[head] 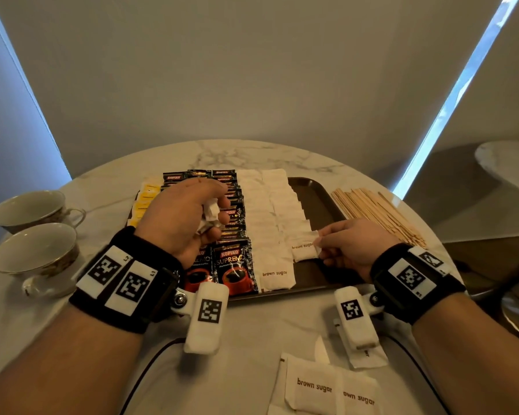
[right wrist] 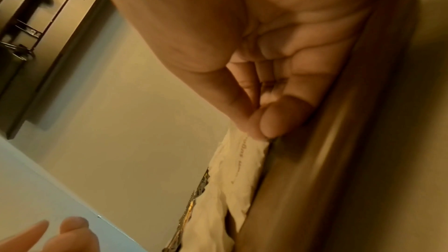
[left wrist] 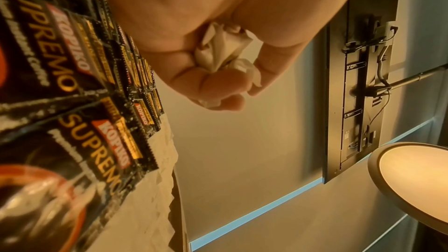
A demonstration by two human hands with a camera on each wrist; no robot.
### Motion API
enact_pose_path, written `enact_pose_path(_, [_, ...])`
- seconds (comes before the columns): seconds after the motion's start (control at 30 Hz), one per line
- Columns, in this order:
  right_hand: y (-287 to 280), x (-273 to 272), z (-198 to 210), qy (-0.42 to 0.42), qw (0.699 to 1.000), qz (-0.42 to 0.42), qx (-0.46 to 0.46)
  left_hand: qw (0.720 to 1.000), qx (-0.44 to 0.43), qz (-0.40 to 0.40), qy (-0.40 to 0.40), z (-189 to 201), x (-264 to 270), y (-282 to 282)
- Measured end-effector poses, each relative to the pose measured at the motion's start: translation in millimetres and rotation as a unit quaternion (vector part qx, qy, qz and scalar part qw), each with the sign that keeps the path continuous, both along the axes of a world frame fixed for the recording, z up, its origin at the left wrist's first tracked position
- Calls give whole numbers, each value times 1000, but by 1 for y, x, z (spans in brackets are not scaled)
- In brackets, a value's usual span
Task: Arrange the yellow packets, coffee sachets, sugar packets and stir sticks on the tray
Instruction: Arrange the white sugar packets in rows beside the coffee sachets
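A dark brown tray (head: 318,193) on the marble table carries rows of yellow packets (head: 146,199), black Kopiko coffee sachets (head: 234,265) and white brown-sugar packets (head: 274,274). My left hand (head: 213,217) hovers over the coffee rows and grips a bunch of white sugar packets (left wrist: 223,53) in curled fingers. My right hand (head: 319,245) pinches the edge of one sugar packet (head: 304,248) lying at the near end of the right sugar row; the same packet (right wrist: 244,152) shows under the fingertips (right wrist: 269,122). Wooden stir sticks (head: 375,211) lie in a pile on the table, right of the tray.
Two gold-trimmed teacups (head: 33,253) stand at the table's left edge. Loose brown-sugar packets (head: 327,387) lie on the table near me. A second round table (head: 510,163) stands to the right. The tray's right part is bare.
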State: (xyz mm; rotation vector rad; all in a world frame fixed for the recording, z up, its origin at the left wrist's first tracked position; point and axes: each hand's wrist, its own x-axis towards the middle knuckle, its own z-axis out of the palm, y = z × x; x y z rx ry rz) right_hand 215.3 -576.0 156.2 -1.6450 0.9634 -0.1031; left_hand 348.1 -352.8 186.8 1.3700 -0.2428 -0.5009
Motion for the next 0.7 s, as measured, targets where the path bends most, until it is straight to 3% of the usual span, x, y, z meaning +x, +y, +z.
enact_pose_path(0.13, [-1,-1,2,-11,1000,1,-22,1000,4,-9,6,0,-1,1])
enact_pose_path(0.3, [9,4,17,-92,989,6,-114,999,-5,-46,28,0,-3,1])
enact_pose_path(0.5, [23,19,18,-22,990,117,-79,993,-25,-103,56,-3,-4,-1])
enact_pose_path(0.6, [27,24,31,-91,980,131,-117,989,-44,-123,71,-5,-5,-2])
enact_pose_path(0.7, [40,31,49,-170,950,204,-165,984,-61,-146,85,-5,-8,-2])
